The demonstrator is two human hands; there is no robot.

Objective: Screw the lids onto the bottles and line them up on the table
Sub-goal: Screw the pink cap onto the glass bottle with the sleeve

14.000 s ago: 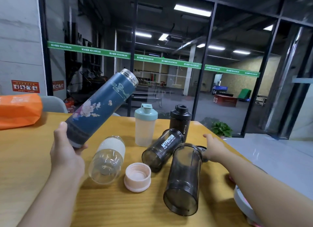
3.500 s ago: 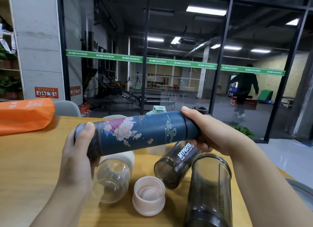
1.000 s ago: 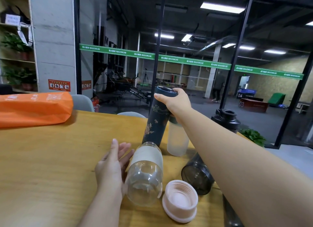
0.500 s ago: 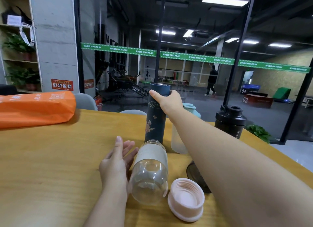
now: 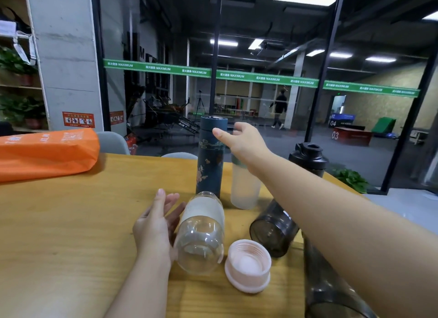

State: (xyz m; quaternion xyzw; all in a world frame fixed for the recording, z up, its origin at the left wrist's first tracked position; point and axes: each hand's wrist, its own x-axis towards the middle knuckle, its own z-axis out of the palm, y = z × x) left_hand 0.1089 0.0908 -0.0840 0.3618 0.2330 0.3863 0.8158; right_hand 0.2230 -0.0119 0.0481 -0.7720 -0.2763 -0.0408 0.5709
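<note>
On the wooden table (image 5: 59, 222), toward its far middle, the dark blue flask (image 5: 210, 156) stands upright with its lid fitted, beside a frosted bottle (image 5: 244, 185) that also stands upright just to its right; the frosted bottle's top is hidden behind the right hand (image 5: 241, 141). A black shaker bottle (image 5: 308, 158) stands capped further right, apart from these two. Nearer the camera, a clear glass bottle (image 5: 201, 232) with a pale sleeve lies on its side, mouth pointing away, uncapped and apparently empty. A pink lid (image 5: 247, 265) lies just beside it, thread side up, holding nothing. A smoky grey cup (image 5: 272, 230) lies on its side to the right, partly covered by the right forearm, and a second dark cup (image 5: 331, 291) lies at the lower right edge, largely cut off. An orange bag (image 5: 45, 151) rests at the far left of the table. The right hand is held in the air at the flask's upper right, fingers spread and straight, gripping nothing; contact with the flask cannot be confirmed. The left hand (image 5: 156, 222) rests on the table, fingers relaxed and extended, lying against the left side of the clear glass bottle without closing round it.
</note>
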